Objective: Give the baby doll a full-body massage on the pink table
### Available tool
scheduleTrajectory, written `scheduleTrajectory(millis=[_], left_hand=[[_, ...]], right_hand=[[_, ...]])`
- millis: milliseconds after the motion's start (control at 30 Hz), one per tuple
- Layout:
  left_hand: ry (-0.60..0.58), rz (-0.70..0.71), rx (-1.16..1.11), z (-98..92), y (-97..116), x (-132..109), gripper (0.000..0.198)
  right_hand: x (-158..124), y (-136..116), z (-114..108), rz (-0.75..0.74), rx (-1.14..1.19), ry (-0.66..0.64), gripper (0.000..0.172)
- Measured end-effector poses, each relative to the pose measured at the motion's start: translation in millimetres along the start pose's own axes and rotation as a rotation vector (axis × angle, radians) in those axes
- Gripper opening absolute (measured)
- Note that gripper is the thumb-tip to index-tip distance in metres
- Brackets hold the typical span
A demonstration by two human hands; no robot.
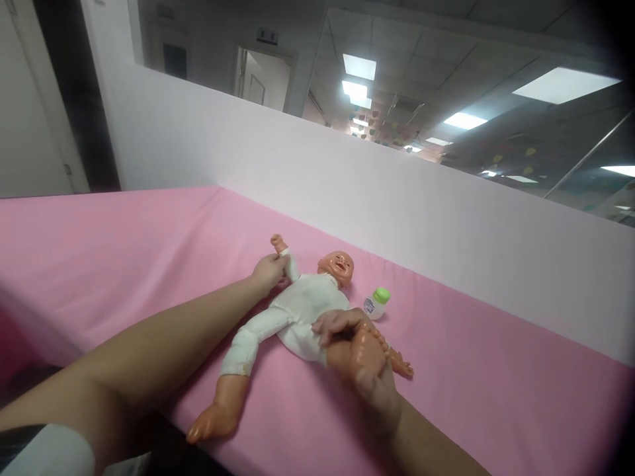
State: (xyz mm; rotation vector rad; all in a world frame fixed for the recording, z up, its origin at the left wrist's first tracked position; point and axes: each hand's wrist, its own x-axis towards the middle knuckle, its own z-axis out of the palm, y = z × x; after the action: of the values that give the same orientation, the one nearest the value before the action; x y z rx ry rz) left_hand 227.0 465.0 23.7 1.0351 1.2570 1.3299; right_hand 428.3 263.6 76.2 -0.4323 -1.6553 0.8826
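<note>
Doll (302,311) lies on its back on the pink bed (124,251). My left hand (269,271) pinches its arm. My right hand (364,363) is wrapped around its leg. Just beside the doll's head stands a bottle (376,304).

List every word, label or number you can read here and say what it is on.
None can be read.
Small bottle with a green cap beside the doll: its label has print, too small and blurred to read.
Sign above the far doorway: dark plate, too blurred to read.
</note>
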Motion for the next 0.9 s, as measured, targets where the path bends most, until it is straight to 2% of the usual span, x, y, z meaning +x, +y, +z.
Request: scheduleTrajectory(millis=[100, 167, 267, 400, 467, 533, 600, 667, 767, 900], left_hand=[[0.059, -0.104, -0.070, -5.3, 4, 11, 0.031], [0.069, -0.141, -0.102, -6.9, 5, 14, 0.029], [0.050, -0.138, -0.103, -5.8, 3, 14, 0.029], [0.024, -0.058, -0.024, -2.6, 0, 6, 0.027], [0.012, 0.067, 0.072, -0.9, 2, -5, 0.024], [-0.043, 0.303, 0.264, 1.8, 8, -19, 0.025], [-0.165, 0.565, 0.501, 6.0, 15, -34, 0.032], [-0.309, 0.723, 0.690, 10.9, 21, -48, 0.042], [-0.410, 0.764, 0.838, 16.1, 26, -58, 0.058], [-0.413, 0.718, 0.849, 16.5, 24, -56, 0.061]], right_hand=[[-7, 4, 18, 0.160, 0.187, -0.008, 0.055], [-11, 12, 25, 0.245, 0.282, -0.010, 0.051], [-15, 21, 27, 0.306, 0.376, -0.021, 0.043], [-13, 19, 23, 0.313, 0.375, -0.025, 0.042], [-10, 15, 20, 0.309, 0.356, -0.011, 0.042], [-6, 11, 17, 0.294, 0.322, 0.023, 0.042], [-2, 8, 12, 0.263, 0.267, 0.069, 0.040], [3, 6, 5, 0.217, 0.174, 0.113, 0.040], [7, 9, -8, 0.158, 0.025, 0.160, 0.041], [9, 19, -28, 0.085, -0.170, 0.191, 0.041]])
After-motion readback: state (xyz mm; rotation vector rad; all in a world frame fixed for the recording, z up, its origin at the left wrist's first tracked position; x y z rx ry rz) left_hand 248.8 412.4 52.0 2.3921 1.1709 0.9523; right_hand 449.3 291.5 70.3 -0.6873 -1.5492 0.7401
